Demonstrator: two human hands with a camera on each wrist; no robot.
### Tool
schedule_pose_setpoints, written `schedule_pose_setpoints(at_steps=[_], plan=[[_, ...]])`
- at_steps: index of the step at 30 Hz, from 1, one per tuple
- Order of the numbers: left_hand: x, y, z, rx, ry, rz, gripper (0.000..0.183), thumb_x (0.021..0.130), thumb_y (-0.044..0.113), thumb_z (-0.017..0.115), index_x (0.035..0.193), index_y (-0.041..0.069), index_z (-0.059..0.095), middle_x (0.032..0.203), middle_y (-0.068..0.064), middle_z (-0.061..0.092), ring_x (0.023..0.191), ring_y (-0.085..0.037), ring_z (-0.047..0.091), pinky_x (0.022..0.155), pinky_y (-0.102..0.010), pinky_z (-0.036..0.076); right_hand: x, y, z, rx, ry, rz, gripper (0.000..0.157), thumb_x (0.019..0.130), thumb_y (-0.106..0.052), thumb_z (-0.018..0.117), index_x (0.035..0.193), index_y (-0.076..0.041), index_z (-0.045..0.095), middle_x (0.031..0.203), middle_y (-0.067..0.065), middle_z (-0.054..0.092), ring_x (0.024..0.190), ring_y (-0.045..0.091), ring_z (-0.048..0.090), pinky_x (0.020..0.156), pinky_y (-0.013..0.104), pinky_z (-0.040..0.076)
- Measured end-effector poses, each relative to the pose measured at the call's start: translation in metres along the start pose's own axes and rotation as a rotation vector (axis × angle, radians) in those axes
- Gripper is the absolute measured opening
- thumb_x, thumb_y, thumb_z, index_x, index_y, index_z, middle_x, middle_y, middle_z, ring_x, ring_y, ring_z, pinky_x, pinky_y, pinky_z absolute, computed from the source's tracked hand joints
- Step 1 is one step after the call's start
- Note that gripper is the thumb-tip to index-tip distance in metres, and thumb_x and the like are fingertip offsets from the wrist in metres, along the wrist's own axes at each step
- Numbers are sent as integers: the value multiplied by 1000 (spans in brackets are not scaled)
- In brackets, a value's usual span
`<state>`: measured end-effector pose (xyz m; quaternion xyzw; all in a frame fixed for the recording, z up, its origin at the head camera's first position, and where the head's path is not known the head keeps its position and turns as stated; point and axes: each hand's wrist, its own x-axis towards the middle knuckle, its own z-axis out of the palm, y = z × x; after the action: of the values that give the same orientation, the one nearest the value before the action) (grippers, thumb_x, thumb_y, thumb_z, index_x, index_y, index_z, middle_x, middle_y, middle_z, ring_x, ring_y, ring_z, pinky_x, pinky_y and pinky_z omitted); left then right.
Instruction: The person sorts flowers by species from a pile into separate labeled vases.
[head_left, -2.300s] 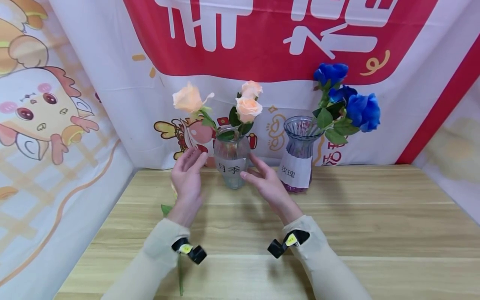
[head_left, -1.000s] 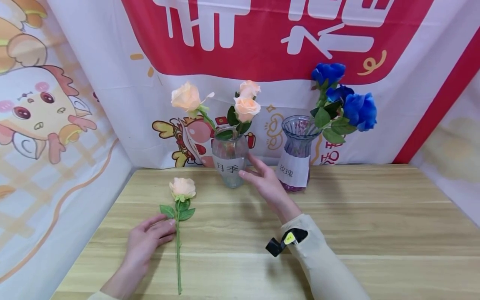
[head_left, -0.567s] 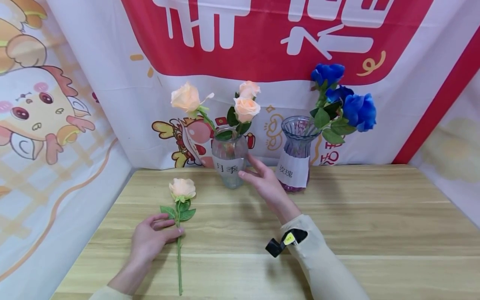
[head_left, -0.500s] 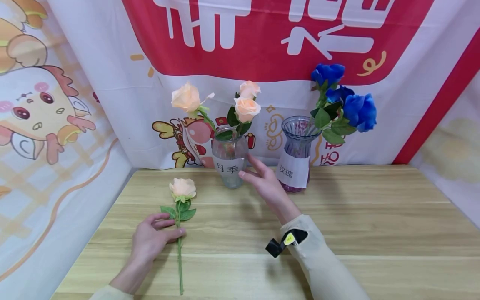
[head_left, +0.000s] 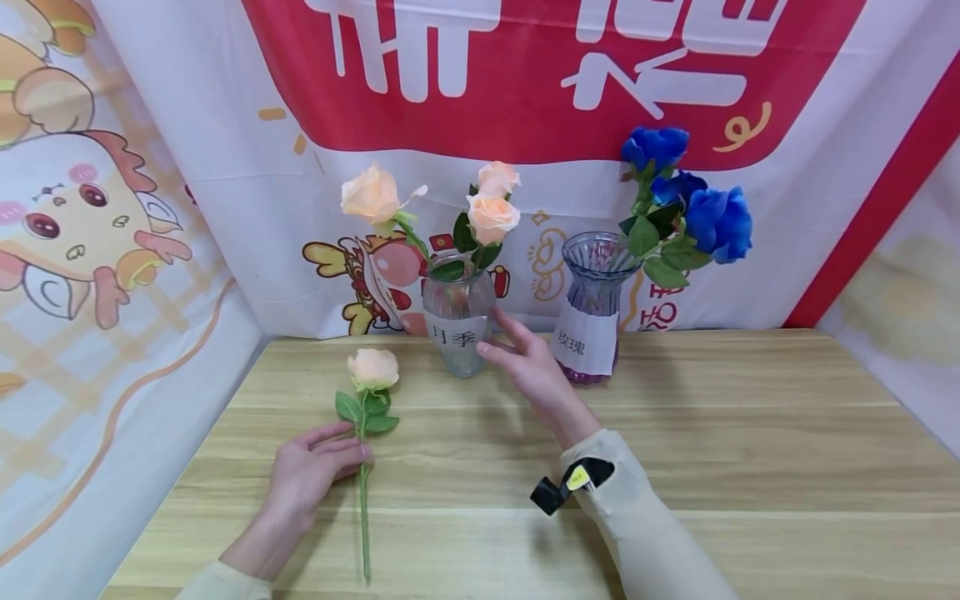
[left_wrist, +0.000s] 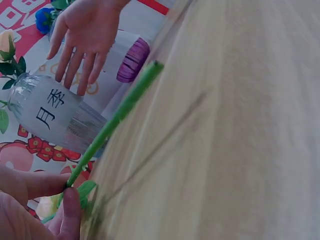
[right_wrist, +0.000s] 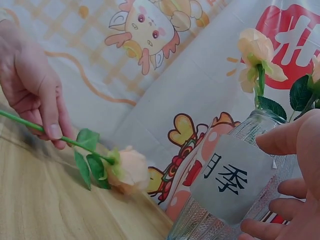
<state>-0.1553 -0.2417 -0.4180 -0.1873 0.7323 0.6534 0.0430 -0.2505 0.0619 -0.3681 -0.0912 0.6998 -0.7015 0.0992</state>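
Observation:
My left hand (head_left: 307,471) pinches the green stem of a peach rose (head_left: 373,369) between thumb and fingertips, just below the leaves. In the left wrist view the cut end of the stem (left_wrist: 125,107) points up off the wooden table and casts a shadow. My right hand (head_left: 536,371) has its fingers extended at the right side of a clear glass vase (head_left: 459,292), with the thumb in front by its paper label. Seen from the right wrist, the thumb and fingers (right_wrist: 265,230) lie right at the glass. Three peach roses (head_left: 492,218) stand in that vase.
To the right stands a bluish-purple glass vase (head_left: 600,287), also labelled, holding blue roses (head_left: 718,223) that lean right. A printed cloth (head_left: 570,183) hangs behind the wooden table (head_left: 750,467), and another covers the left side.
My left hand came away from the vase's left side to the rose lying on the table, took its stem, and has shifted it slightly right and up. My right hand has stayed at the vase.

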Motion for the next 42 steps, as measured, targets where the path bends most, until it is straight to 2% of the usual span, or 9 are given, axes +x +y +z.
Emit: schedule_pose_setpoints(at_steps=[6,9,14,22,32,42], plan=[[1,12,5,-51,19,11,70,90,7,83,152,0,50,116,-9,81,89,-8,79,87,-26,64,0,-1,1,-1,0,2,74,105,-21,66,169,-18,29,178,2,26,159,35,37,133,54,25],[3,20,9,-88,50,23,70,91,9,83,153,5,51,107,2,83,90,-6,79,91,-26,63,0,-1,1,7,1,5,74,104,-22,67,169,-19,29,177,1,27,159,34,37,133,53,25],[9,36,15,-203,102,45,71,91,10,84,154,11,51,91,14,81,90,-4,78,93,-24,62,-1,-1,1,16,-6,4,74,105,-22,66,169,-20,30,177,1,27,159,34,37,133,54,25],[22,69,27,-481,178,91,62,93,0,78,150,10,54,91,7,78,92,-7,78,99,-25,60,1,2,-2,5,-8,-2,72,105,-22,65,168,-20,31,177,1,28,160,35,36,133,55,25],[35,96,47,-827,254,149,47,88,-10,78,125,12,59,95,-4,74,87,-13,76,89,-25,64,1,4,-2,7,5,22,72,105,-25,67,168,-22,32,176,-1,29,160,31,36,133,52,26],[41,123,65,-982,318,237,45,90,-10,76,122,12,55,112,-9,63,91,-19,70,94,-26,63,2,3,-3,11,-6,17,72,106,-23,65,169,-20,29,177,1,27,160,33,35,133,53,26]])
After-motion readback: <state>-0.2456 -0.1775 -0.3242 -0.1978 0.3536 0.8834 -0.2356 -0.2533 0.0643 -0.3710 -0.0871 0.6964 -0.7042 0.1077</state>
